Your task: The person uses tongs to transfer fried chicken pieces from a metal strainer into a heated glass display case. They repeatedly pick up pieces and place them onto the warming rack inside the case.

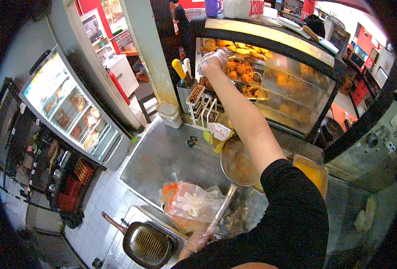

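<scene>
My right hand (214, 60), in a clear plastic glove, reaches far forward to the opening of a lit glass display case (292, 96). Fried chicken pieces (241, 69) lie on wire racks right beside it. Its fingers are too blurred to tell whether they hold anything. Low in the picture, my left hand (198, 240), also gloved, is closed round the metal handle of a long-handled round strainer (238, 161). The strainer's bowl rests over the counter below my right forearm, which partly covers it. Clear plastic bags (194, 201) lie beside the handle.
A square grill pan (149, 244) sits at the lower left. On the metal counter (149, 152) are small scissors (192, 141), a white-and-yellow pouch (220, 133) and a white rack (203, 105). An orange-yellow tray (312, 172) stands right. A lit fridge (73, 105) stands left; another person (182, 22) is beyond.
</scene>
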### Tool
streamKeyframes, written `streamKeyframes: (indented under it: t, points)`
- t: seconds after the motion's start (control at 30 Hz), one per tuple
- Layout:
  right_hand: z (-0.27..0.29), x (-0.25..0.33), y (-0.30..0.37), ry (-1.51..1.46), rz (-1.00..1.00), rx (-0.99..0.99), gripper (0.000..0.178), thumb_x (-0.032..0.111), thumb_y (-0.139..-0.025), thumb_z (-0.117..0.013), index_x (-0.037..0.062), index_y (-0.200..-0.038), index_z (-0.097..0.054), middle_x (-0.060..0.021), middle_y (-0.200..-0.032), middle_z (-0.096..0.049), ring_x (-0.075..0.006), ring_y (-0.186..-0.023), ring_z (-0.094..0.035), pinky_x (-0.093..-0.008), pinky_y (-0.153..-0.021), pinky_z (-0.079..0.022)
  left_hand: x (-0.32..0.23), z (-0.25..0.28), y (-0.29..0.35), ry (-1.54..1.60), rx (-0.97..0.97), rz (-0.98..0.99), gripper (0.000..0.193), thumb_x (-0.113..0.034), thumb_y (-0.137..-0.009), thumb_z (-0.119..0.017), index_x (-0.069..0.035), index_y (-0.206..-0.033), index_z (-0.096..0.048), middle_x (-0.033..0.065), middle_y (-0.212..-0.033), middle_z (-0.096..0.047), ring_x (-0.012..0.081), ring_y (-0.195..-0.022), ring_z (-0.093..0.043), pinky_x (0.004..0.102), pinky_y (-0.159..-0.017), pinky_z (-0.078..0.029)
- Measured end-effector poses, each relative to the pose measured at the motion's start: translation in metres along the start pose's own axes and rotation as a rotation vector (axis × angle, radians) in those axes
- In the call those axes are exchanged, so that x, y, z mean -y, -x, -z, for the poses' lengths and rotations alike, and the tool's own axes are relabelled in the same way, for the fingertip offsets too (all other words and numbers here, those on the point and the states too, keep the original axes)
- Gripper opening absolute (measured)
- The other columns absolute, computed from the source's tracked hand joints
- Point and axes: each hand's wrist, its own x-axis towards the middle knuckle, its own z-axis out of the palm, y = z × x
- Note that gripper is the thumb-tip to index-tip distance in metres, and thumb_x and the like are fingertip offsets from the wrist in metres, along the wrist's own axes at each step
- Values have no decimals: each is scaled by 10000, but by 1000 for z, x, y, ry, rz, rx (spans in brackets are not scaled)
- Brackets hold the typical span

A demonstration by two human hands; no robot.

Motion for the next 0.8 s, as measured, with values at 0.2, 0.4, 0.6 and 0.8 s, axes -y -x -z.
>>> streamKeyframes:
  t: [0.2, 0.4, 0.6, 0.8]
  points:
    - [1, -7, -4, 180, -32, 169, 239, 200, -955, -505, 131, -739, -428, -6, -588, -446, -145, -465, -433, -294, -440, -392, -2, 1, 5, 47, 14, 29, 574, -590, -948, -518, -37, -888, -662, 65, -686, -595, 189, -647, -553, 344, -636, -449]
    - [-16, 18, -78, 414, -441, 342, 223, 177, -953, -517, 144, -746, -442, -7, -599, -468, -137, -455, -441, -291, -442, -446, -8, 4, 4, 67, 26, -54, 517, -546, -961, -531, -41, -1006, -630, 50, -746, -597, 157, -683, -540, 319, -624, -439]
    - [25, 76, -73, 685, -483, 574, 126, 229, -960, -564, 157, -876, -503, 46, -609, -462, -64, -452, -433, -243, -416, -374, -2, 4, 3, 113, 50, -85, 470, -492, -974, -549, -33, -1045, -620, 31, -751, -579, 127, -695, -518, 309, -634, -435]
    - [32, 156, -27, 917, -661, 527, 225, 235, -955, -590, 36, -1048, -542, -6, -652, -593, -29, -406, -478, -174, -332, -412, -12, 4, 11, 66, 50, -125, 470, -482, -970, -566, -29, -1089, -602, 24, -749, -565, 123, -694, -514, 300, -636, -441]
